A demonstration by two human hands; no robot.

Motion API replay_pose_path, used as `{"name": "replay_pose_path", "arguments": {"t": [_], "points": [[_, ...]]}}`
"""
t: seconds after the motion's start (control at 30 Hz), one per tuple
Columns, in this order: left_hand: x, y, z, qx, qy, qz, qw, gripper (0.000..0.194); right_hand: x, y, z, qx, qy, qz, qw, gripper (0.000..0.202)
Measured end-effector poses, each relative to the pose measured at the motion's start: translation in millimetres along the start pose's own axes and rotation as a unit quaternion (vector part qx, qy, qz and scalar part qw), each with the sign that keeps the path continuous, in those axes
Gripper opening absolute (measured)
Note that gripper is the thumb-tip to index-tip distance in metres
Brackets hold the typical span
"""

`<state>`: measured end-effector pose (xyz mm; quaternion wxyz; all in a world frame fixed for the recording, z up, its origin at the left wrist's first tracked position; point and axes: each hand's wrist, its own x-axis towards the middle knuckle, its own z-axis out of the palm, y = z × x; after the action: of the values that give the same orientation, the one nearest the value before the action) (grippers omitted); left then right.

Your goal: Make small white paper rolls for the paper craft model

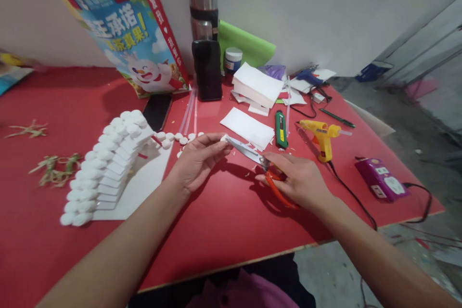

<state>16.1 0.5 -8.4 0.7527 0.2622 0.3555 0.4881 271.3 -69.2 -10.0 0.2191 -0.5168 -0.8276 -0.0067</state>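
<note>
My left hand (202, 159) pinches a small white piece (225, 138) between thumb and fingertips. The blade tips of the scissors (249, 152) meet that piece. Orange handles sit in my right hand (296, 178), whose fingers are wrapped round them. Left of my hands, a stepped model of white discs (88, 166) and white card strips stands on a white sheet (140, 185). Several loose white discs (183, 140) lie just behind my left hand. Small white scraps are scattered under the scissors.
On the red table (216, 231) are white cards (249, 127), a green cutter (280, 129), a yellow glue gun (323, 135) with its cord, and a purple power socket (381, 179). Behind stand a phone (207, 71), a flask (203, 0), a jar (233, 60) and a printed bag (144, 43).
</note>
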Motion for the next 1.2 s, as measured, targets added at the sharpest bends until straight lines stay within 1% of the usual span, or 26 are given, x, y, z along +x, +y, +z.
{"name": "replay_pose_path", "arguments": {"t": [0.27,0.5,0.6,0.73,0.87,1.07,1.2], "points": [[0.0,1.0,-0.6,0.01,-0.008,0.0,1.0,0.023,-4.7,5.3,0.2,0.004,-0.013,0.008,1.0,0.042],[0.5,1.5,-2.0,0.008,-0.008,-0.007,1.0,0.026,-3.5,3.2,0.4,-0.009,-0.002,-0.007,1.0,0.04],[0.7,1.7,-2.8,0.007,-0.007,-0.01,1.0,0.026,-4.5,3.4,2.4,0.007,-0.005,0.002,1.0,0.04],[0.6,1.1,-3.1,0.004,-0.006,-0.014,1.0,0.029,-5.8,3.8,3.0,0.027,0.002,-0.003,1.0,0.044],[0.4,0.1,-2.1,0.001,-0.005,-0.008,1.0,0.031,-3.4,2.0,1.2,0.046,-0.008,0.008,0.999,0.044],[-1.8,-1.0,1.4,0.006,-0.007,0.004,1.0,0.035,1.6,-2.5,6.2,0.056,-0.001,0.016,0.998,0.054],[-4.1,-3.5,3.5,0.017,-0.011,0.014,1.0,0.033,5.6,-7.6,10.5,0.047,0.006,0.035,0.998,0.061]]}}
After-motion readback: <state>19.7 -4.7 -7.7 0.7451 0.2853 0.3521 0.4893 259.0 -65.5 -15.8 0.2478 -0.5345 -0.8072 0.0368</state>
